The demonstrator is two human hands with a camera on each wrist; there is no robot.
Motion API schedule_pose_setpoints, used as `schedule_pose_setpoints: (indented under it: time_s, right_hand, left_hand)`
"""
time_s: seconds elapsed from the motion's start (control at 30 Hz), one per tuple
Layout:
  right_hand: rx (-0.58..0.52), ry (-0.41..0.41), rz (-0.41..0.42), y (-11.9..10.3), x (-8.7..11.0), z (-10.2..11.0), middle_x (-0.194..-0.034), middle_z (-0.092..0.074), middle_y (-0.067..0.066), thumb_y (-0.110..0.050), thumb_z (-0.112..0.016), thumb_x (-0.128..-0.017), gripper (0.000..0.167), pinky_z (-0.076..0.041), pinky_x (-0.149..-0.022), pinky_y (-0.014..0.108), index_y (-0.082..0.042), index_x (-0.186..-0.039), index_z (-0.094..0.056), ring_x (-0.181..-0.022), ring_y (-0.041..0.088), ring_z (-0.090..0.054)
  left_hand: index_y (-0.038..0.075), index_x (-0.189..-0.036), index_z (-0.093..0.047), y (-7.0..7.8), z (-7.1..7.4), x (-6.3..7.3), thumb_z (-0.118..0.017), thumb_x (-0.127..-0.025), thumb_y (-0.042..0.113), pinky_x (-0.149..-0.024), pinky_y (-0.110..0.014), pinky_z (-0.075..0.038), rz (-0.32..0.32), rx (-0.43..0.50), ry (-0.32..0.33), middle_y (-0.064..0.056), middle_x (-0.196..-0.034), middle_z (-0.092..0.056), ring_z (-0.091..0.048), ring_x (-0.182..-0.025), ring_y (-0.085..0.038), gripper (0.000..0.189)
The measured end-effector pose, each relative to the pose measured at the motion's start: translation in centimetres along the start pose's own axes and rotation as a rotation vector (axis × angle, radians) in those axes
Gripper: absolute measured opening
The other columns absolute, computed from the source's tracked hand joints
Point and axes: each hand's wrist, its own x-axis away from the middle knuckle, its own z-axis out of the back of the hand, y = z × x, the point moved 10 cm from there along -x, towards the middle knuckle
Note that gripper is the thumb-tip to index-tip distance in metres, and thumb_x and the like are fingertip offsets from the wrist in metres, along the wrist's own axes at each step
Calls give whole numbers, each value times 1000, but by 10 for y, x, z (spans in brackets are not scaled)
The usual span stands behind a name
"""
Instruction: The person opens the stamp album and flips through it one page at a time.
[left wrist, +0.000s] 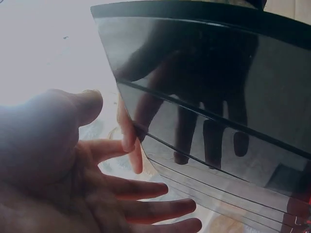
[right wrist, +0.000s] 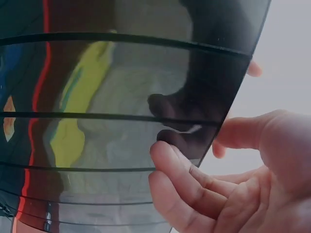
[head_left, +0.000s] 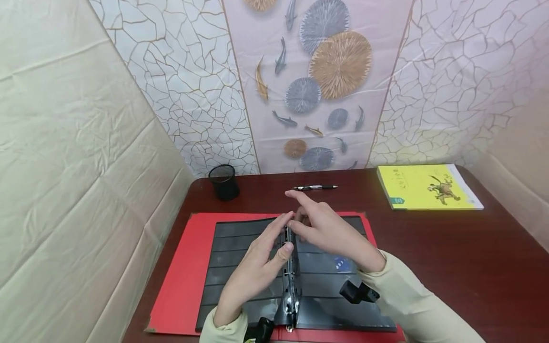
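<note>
A red ring binder [head_left: 177, 267] lies open, holding black glossy album pages with horizontal strip pockets. One album page [left wrist: 194, 102] stands upright over the metal rings [head_left: 289, 295], nearly edge-on in the head view. My left hand [head_left: 261, 262] is beside its left face, fingers extended and thumb apart; its reflection shows in the page. On the other side, my right hand [head_left: 328, 228] pinches the upright page's edge, thumb at the edge and curled fingers [right wrist: 170, 191] near its right face. A small blue piece [head_left: 342, 264] sits in a pocket of the flat right-hand page.
Behind the binder, a black mesh pen cup [head_left: 224, 183] stands at the back left and a pen [head_left: 315, 187] lies at the back middle. A yellow book [head_left: 422, 188] is at the back right of the dark red table [head_left: 450, 267]. Patterned cloth walls surround it.
</note>
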Motion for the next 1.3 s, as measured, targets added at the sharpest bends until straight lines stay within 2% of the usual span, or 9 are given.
schedule_pose_setpoints:
  time_s: [0.2, 0.37, 0.5, 0.6, 0.7, 0.83, 0.93, 1.13, 1.3]
  right_hand:
    - [-39, -61, -16, 5, -2, -10, -91, -69, 0, -23, -61, -103, 60, -53, -60, 31, -1, -152, -33, -66, 5, -64]
    - [-50, -118, -40, 10, 2, -18, -120, -68, 10, -31, -53, -107, 61, -55, -78, 36, -3, -156, -28, -87, 12, -70]
    - [-68, -156, -66, 19, 6, -21, -132, -64, 14, -31, -49, -108, 59, -54, -81, 39, -4, -156, -29, -95, 16, -71]
    - [-67, -169, -85, 30, 9, -21, -134, -63, 15, -27, -50, -108, 56, -55, -81, 40, -3, -155, -32, -95, 17, -72]
    - [-44, -172, -99, 43, 11, -20, -134, -63, 16, -26, -52, -107, 54, -54, -90, 46, -2, -153, -35, -107, 22, -70]
    - [-22, -167, -146, 75, 15, -19, -135, -61, 20, -24, -58, -105, 56, -49, -98, 53, 2, -150, -39, -120, 32, -63]
    - [18, -160, -214, 113, 19, -20, -136, -58, 26, -19, -65, -100, 57, -47, -100, 56, 8, -146, -43, -122, 39, -60]
    - [207, -200, -392, 191, 36, -25, -143, -48, 33, -12, -75, -91, 68, -41, -105, 60, 14, -144, -42, -130, 46, -47]
    - [276, -194, -462, 220, 47, -19, -148, -37, 38, -22, -83, -84, 83, -33, -107, 66, 16, -144, -40, -136, 54, -33]
  left_hand:
    - [17, -160, -31, -5, 6, 4, -56, -106, 27, -102, -50, -48, 42, 17, 10, 1, -158, -40, -51, -134, -29, 61]
    - [15, -157, -37, -5, 13, 5, -59, -104, 22, -97, -48, -51, 49, 66, 20, -4, -150, -50, -60, -124, -25, 58]
    - [13, -145, -55, -7, 21, 6, -57, -102, 9, -74, -32, -55, 76, 55, 52, -6, -110, -69, -66, -87, -16, 44]
    - [10, -136, -64, -9, 26, 7, -56, -100, 4, -54, -26, -43, 123, 46, 69, -2, -75, -59, -49, -56, -11, 37]
    - [8, -133, -67, -12, 28, 8, -57, -100, 6, -48, -25, -36, 158, 36, 77, 3, -59, -46, -35, -45, -9, 34]
    - [5, -133, -67, -15, 31, 9, -60, -98, 3, -44, -23, -31, 177, 20, 84, 6, -50, -35, -30, -41, -7, 35]
    - [4, -134, -66, -16, 32, 9, -59, -97, -3, -43, -22, -28, 180, 14, 83, 7, -49, -33, -28, -40, -7, 38]
    - [3, -133, -66, -19, 37, 10, -56, -98, -5, -45, -22, -28, 185, 28, 110, 5, -49, -33, -30, -42, -9, 38]
    - [5, -133, -67, -19, 41, 9, -55, -98, -6, -44, -22, -27, 184, 48, 126, 4, -49, -33, -29, -41, -10, 39]
